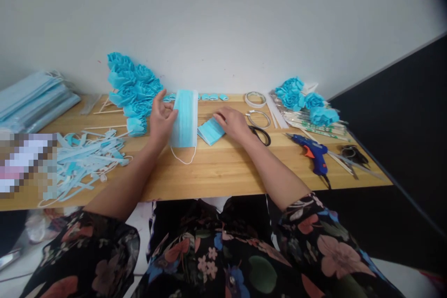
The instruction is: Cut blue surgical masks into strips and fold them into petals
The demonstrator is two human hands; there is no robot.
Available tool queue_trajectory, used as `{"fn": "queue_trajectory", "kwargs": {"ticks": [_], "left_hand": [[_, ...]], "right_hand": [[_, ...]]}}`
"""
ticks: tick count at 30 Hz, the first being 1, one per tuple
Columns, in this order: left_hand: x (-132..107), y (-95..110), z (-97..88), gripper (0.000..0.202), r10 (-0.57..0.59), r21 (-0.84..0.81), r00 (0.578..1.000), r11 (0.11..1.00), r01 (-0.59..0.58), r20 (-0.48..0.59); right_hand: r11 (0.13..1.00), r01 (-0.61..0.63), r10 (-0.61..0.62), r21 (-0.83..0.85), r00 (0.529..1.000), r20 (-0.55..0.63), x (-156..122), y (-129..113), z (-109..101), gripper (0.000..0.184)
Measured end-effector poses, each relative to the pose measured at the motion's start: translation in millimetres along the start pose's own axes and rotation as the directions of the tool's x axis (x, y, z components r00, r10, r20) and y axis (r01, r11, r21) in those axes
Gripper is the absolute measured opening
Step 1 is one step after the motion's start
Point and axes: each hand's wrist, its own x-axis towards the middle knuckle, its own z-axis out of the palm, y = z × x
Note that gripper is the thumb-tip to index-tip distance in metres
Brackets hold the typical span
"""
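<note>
My left hand [161, 121] holds a blue face mask [185, 118] upright by its left edge, thumb and fingers closed on it; its white ear loop hangs down to the table. My right hand [233, 123] rests palm down on the wooden table [216, 167], fingers curled on a small folded stack of blue mask pieces [210, 131]. Black scissors [260, 134] lie just right of that hand.
Blue mask flowers on sticks [132, 91] lie at the back left, more flowers [307, 100] at the back right. Cut strips [87, 158] pile at the left, mask packs [31, 100] far left. Tape rolls [255, 98], a blue glue gun [314, 153] and pliers [352, 154] lie at the right.
</note>
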Motion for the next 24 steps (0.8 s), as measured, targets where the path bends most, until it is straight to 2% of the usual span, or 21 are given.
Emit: {"fn": "queue_trajectory", "kwargs": {"ticks": [2, 3, 5, 7, 9, 13, 17, 21, 24], "left_hand": [[-5, 8, 1.5, 0.074, 0.011, -0.053, 0.999, 0.999, -0.009, 0.034], [-8, 12, 2.6, 0.076, 0.017, -0.074, 0.998, 0.997, -0.013, 0.058], [-14, 20, 5.4, 0.078, 0.029, -0.103, 0.993, 0.995, -0.017, 0.115], [-20, 25, 8.6, 0.079, 0.043, -0.119, 0.985, 0.993, -0.023, 0.166], [-24, 26, 10.9, 0.081, 0.066, -0.128, 0.977, 0.991, -0.04, 0.204], [-24, 20, 9.9, 0.085, 0.107, -0.138, 0.967, 0.987, -0.077, 0.232], [-19, 19, 4.7, 0.085, 0.129, -0.098, 0.978, 0.989, -0.114, 0.165], [-22, 34, 3.8, 0.068, 0.147, 0.07, 0.984, 0.985, -0.155, 0.097], [-31, 48, 7.4, 0.06, 0.166, 0.157, 0.963, 0.967, -0.201, 0.211]], "right_hand": [[0.956, -0.004, 0.023, 0.294, 0.998, -0.06, 1, -4, 2, 0.032], [0.89, -0.021, 0.049, 0.455, 0.998, -0.051, 1, -6, 3, 0.038], [0.692, -0.087, 0.091, 0.717, 0.995, 0.033, 2, -11, 6, 0.054], [0.513, -0.148, 0.088, 0.845, 0.989, 0.12, 2, -17, 7, 0.063], [0.424, -0.171, 0.088, 0.889, 0.985, 0.148, 1, -20, 6, 0.059], [0.361, -0.174, 0.136, 0.916, 0.982, 0.132, -1, -23, 5, 0.046], [0.295, -0.177, 0.153, 0.939, 0.979, 0.136, -2, -22, 4, 0.041], [0.307, -0.202, 0.223, 0.93, 0.965, 0.136, -1, -21, 3, 0.053], [0.334, -0.231, 0.261, 0.914, 0.954, 0.146, -1, -20, 2, 0.065]]}}
